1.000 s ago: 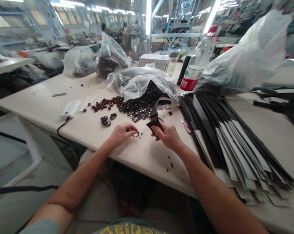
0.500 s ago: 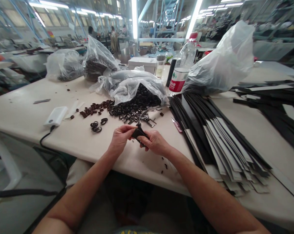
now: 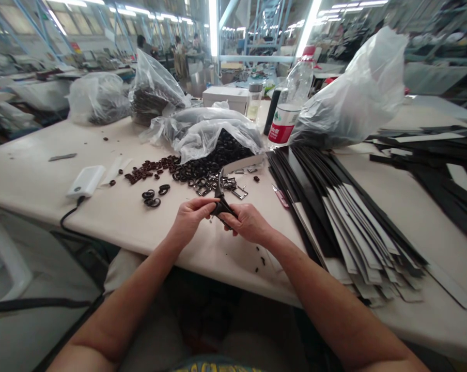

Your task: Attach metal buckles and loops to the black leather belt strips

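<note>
Both my hands meet over the table's near edge on a narrow black belt strap (image 3: 243, 165), whose pale-backed free end arcs up and away to the right. My left hand (image 3: 187, 219) pinches the strap between thumb and fingertips. Closed around its near part is my right hand (image 3: 249, 223), thumb on top; the fingers hide much of that section. Just beyond lie metal buckles (image 3: 239, 192) in a loose pile. Black loops (image 3: 233, 147) spill from a plastic bag behind them, and brown loops (image 3: 150, 170) are scattered to the left. A few black loops (image 3: 152, 200) sit nearer my left hand.
Black and white strips (image 3: 334, 206) lie in a thick fanned stack on the right, beside pink-handled snips (image 3: 280, 197). A plastic bottle (image 3: 283, 124) and stuffed bags (image 3: 349, 98) stand behind. At left, a white device (image 3: 86, 182) trails a black cable over the edge.
The strap has turned in my hands, so its free end now shows more of its pale side. My hands stay nearly in place; the view has shifted slightly.
</note>
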### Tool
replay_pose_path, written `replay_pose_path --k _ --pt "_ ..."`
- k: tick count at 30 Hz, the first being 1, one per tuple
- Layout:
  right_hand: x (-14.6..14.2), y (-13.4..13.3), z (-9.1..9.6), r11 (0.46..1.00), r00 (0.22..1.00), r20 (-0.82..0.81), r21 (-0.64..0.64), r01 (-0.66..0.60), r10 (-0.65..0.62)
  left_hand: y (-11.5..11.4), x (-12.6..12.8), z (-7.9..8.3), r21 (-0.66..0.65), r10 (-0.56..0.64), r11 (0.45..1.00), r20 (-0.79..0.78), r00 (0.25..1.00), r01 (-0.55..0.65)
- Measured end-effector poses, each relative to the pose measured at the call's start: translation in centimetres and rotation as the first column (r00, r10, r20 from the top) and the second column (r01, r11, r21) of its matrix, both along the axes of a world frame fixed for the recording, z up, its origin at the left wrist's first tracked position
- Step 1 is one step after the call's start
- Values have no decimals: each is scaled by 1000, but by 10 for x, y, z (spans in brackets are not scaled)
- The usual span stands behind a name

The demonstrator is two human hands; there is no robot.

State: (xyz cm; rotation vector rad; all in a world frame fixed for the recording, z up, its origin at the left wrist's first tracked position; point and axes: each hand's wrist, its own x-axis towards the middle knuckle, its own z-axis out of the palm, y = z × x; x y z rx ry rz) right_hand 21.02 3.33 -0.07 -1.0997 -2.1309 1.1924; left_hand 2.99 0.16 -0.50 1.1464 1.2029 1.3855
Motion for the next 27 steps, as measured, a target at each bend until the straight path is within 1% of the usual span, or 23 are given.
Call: replay_pose_path --k 2,4,6,7,10,14,18,20,23,25,27 --pt "-1 -1 1 1000 1000 19 30 9 -9 3 2 -3 -73 22 997 122 992 -13" --pt "-1 -1 1 998 999 -7 50 39 -39 5 5 -3 -102 71 994 236 969 -48" --pt "-2 -1 2 995 996 -56 55 78 -75 6 8 -2 -118 117 989 312 943 -84" --pt "-2 -2 2 994 994 -75 54 90 -86 6 9 -2 -124 131 988 325 937 -95" --pt "-4 -4 4 997 997 -60 50 56 -53 4 11 0 -127 145 985 277 950 -113" --pt "-6 -7 8 999 998 59 42 -8 6 4 8 -2 -159 121 983 209 970 -89" --pt "-7 -6 8 999 992 128 28 14 -18 3 5 -6 -152 64 987 137 989 -43" --pt "-6 -5 7 999 993 111 18 33 -35 1 5 -5 -130 28 991 121 992 -12" --pt "-5 -3 3 998 998 44 -21 51 -50 -2 5 -3 -82 -22 996 137 990 33" --pt "-4 -3 1 997 999 0 -49 54 -54 -5 5 -2 -56 -24 998 134 991 32" --pt "-4 -3 -1 997 999 -21 -64 40 -41 -6 5 -2 -42 -7 999 91 996 11"
